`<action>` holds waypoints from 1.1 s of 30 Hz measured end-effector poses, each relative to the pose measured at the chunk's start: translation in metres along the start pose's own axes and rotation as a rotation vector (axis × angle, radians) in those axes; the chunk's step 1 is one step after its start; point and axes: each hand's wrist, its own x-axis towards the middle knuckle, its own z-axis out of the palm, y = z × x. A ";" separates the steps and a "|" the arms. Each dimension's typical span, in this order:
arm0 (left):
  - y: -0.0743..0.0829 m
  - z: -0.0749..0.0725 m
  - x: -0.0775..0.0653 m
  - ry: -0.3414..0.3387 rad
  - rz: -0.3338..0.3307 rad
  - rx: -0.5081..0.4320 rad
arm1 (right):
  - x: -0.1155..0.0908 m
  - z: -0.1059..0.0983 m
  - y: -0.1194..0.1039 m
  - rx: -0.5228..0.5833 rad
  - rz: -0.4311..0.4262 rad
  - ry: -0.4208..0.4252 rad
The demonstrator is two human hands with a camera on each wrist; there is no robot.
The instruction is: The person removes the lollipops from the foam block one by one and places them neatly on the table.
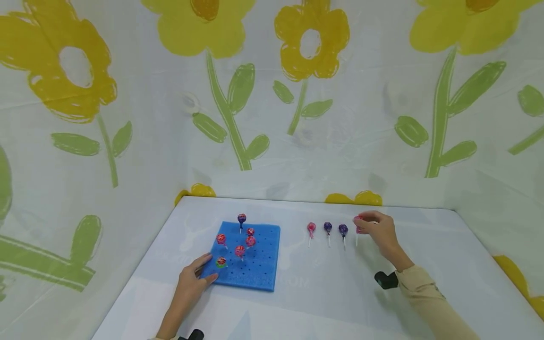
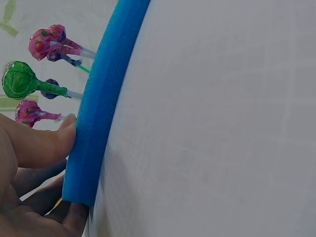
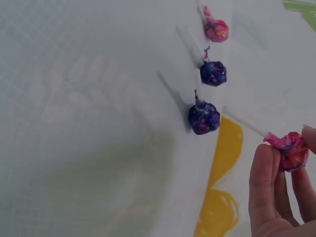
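My left hand (image 1: 192,277) holds the near left corner of a blue foam board (image 1: 259,276), thumb and fingers at its edges. Several wrapped lollipops stand stuck in the board by their sticks, among them a green one (image 2: 19,80), pink ones and a dark purple one (image 1: 242,218) at the far edge. Over the right part of the table, my right hand (image 1: 380,233) pinches a pink lollipop (image 3: 291,150) by its wrapped head, its white stick free. Beside it lie two purple lollipops (image 3: 204,118) and another pink lollipop (image 1: 311,227) in a row.
The white table (image 1: 297,311) carries the board on the left and the lollipop row to its right. Behind it hangs a white curtain (image 1: 352,156) printed with yellow flowers. A black strap piece (image 1: 386,280) sits at my right wrist.
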 end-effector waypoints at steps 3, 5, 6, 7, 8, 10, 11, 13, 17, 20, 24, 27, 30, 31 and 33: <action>-0.001 0.002 0.001 0.001 0.000 -0.006 | 0.007 -0.001 0.006 -0.038 0.051 -0.017; -0.001 0.003 0.002 0.001 -0.006 -0.005 | 0.011 -0.002 0.009 -0.066 0.077 -0.029; -0.001 0.003 0.002 0.001 -0.008 -0.004 | 0.013 -0.002 0.011 -0.076 0.087 -0.034; 0.000 0.004 0.001 0.001 -0.010 -0.006 | 0.014 -0.002 0.013 -0.081 0.097 -0.039; 0.000 0.004 0.001 0.001 -0.012 -0.005 | 0.016 -0.003 0.014 -0.088 0.107 -0.045; 0.001 0.005 0.001 0.001 -0.016 -0.002 | 0.018 -0.003 0.017 -0.098 0.124 -0.056; 0.001 0.005 0.000 0.002 -0.017 -0.002 | 0.019 -0.004 0.019 -0.109 0.136 -0.060; 0.000 0.005 0.000 0.002 -0.017 -0.002 | 0.021 -0.004 0.023 -0.124 0.158 -0.064; 0.000 0.006 0.000 0.005 -0.010 0.003 | 0.025 -0.003 0.031 -0.169 0.190 -0.053; 0.000 0.005 0.000 0.007 -0.004 0.008 | 0.028 -0.001 0.038 -0.213 0.199 -0.034; 0.001 0.004 0.000 0.008 0.002 0.007 | 0.031 0.002 0.044 -0.268 0.200 -0.030; 0.001 0.004 -0.001 0.010 0.006 0.001 | 0.031 0.005 0.047 -0.282 0.189 -0.037; -0.001 0.003 -0.001 0.012 0.010 0.000 | 0.032 0.007 0.047 -0.287 0.168 -0.037; -0.001 0.003 -0.001 0.014 0.011 0.000 | 0.033 0.007 0.048 -0.290 0.161 -0.039; -0.002 0.002 0.000 0.017 0.012 0.000 | 0.033 0.008 0.047 -0.293 0.149 -0.046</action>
